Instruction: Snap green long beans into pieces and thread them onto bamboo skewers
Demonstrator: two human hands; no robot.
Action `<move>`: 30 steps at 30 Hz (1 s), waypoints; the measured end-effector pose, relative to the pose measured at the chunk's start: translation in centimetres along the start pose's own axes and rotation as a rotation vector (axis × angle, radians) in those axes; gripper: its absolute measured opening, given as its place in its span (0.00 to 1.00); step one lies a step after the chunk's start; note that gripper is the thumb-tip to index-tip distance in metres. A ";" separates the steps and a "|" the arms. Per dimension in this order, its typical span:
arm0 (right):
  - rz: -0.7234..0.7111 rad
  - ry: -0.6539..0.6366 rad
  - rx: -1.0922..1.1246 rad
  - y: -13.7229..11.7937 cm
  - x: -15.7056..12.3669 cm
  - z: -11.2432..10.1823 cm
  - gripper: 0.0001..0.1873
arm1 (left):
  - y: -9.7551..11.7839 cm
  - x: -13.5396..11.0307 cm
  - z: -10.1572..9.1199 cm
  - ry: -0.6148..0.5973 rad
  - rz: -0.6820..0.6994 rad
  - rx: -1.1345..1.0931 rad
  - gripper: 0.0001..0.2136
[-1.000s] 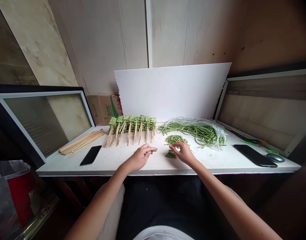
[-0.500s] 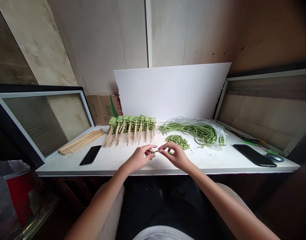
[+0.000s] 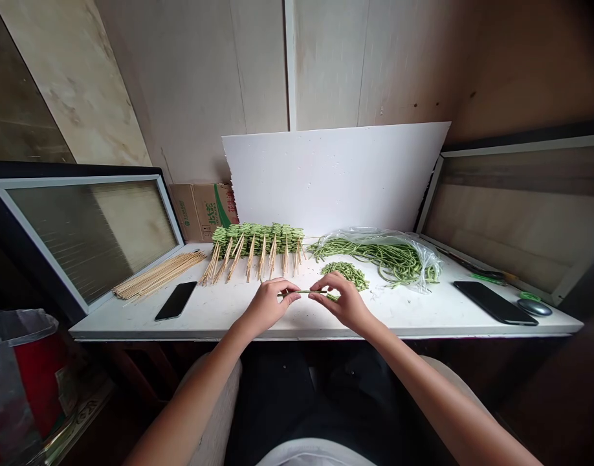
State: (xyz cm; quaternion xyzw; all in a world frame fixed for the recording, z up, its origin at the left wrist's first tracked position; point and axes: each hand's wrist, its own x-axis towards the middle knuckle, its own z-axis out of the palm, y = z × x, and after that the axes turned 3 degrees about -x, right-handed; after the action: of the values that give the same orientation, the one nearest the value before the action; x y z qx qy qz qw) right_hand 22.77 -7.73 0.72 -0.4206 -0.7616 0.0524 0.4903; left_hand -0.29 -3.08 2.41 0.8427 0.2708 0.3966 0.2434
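Observation:
A thin green bean point(image 3: 304, 292) spans the gap between my two hands, low over the front of the table. My left hand point(image 3: 269, 304) pinches one end between thumb and fingers. On the other end, my right hand point(image 3: 343, 303) has its thumb and fingertips closed. A bit of green shows beneath the right palm. Just behind that hand lies a heap of short cut bean pieces point(image 3: 346, 274). Long green beans point(image 3: 391, 254) lie partly inside a clear plastic bag farther back. To the left, bean pieces threaded on skewers point(image 3: 258, 236) are stacked with their bare sticks pointing toward me.
Loose bamboo skewers point(image 3: 158, 275) and a phone point(image 3: 176, 301) lie on the white table point(image 3: 297, 323) at left. Another dark phone point(image 3: 494, 302) and a rounded grey object point(image 3: 534, 307) lie at right. A white board point(image 3: 336, 175) and a cardboard box point(image 3: 202, 210) stand behind.
My left fingers have closed further on the bean, and the piece between my hands now lies straighter and level. The right hand has barely moved. The piles look the same.

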 end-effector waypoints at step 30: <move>0.055 -0.021 0.171 -0.7 -0.1 0.3 0.07 | 1.1 -0.1 0.4 -0.080 0.004 -0.129 0.05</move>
State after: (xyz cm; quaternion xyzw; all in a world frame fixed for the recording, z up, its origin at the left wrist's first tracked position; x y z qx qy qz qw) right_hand 22.15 -8.11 0.82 -0.3977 -0.7474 0.1351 0.5148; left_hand 0.25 -4.02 2.87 0.8410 0.2329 0.3798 0.3069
